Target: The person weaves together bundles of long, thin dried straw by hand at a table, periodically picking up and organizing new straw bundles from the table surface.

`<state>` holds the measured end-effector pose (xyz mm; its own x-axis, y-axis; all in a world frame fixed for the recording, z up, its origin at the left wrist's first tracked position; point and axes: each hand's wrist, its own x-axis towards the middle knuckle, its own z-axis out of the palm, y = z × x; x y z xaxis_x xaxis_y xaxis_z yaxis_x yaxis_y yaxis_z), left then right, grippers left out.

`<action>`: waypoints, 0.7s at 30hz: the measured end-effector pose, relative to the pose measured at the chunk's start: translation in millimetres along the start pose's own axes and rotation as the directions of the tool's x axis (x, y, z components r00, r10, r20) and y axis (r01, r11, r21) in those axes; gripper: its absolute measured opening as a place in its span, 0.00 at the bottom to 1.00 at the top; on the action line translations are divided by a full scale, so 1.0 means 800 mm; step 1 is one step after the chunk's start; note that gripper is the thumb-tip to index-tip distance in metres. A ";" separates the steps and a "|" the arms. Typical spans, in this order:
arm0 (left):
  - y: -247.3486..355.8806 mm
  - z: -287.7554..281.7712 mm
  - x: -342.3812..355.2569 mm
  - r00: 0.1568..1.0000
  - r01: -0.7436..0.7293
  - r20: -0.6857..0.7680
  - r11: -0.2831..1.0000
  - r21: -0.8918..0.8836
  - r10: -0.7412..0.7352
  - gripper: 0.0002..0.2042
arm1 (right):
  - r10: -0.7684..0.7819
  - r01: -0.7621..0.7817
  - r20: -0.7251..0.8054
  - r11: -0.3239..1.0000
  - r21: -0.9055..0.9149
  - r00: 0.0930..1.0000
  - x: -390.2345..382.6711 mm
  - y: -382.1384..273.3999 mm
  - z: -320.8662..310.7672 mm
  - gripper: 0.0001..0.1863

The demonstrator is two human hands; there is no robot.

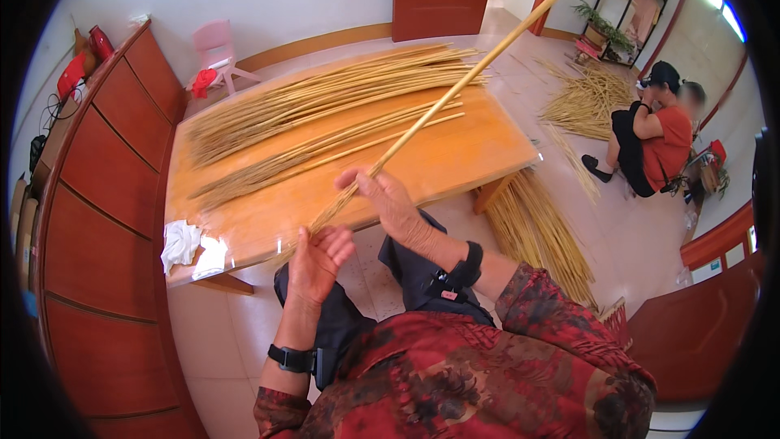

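My right hand (388,202) is closed round a long dried yellow stalk (463,81), just above its feathery end. The stalk slants up to the far right, over the table. Lower down, my left hand (318,262) is open beside the frayed tip, fingers spread and palm partly turned up. The tip passes close to its thumb; whether they touch is hard to tell. On the orange wooden table (422,167) lies a thick row of similar stalks (325,97), feathery ends to the left. A thinner bunch (325,146) lies nearer me.
A crumpled white cloth (180,244) lies at the table's near left corner. More stalks (540,236) rest on the floor to the right. Farther off, a person in red (662,142) squats by a stalk pile (593,97). Reddish cabinets (101,252) line the left; a pink chair (214,45) stands behind.
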<state>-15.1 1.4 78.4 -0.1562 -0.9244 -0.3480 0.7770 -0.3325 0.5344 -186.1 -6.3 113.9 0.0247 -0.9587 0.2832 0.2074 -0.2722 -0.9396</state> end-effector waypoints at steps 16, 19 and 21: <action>0.038 0.033 0.005 0.908 -0.125 0.417 0.936 0.329 -0.026 0.18 | 0.114 -0.127 0.228 0.991 0.043 0.967 0.053 -0.082 -0.005 0.18; 0.029 0.045 0.008 0.932 -0.150 0.362 0.938 0.312 0.028 0.20 | 0.343 -0.322 0.365 0.939 -0.119 0.866 0.028 -0.032 0.006 0.20; 0.023 0.051 0.014 0.929 -0.148 0.371 0.925 0.350 0.008 0.18 | 0.422 -0.430 0.428 0.899 -0.082 0.799 0.013 -0.003 0.011 0.17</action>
<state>-27.5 -22.7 116.1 -0.3646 -0.9306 -0.0333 0.5287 -0.2364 0.8153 -177.4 -15.1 121.0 0.5261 -0.8459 -0.0878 0.0952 0.1612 -0.9823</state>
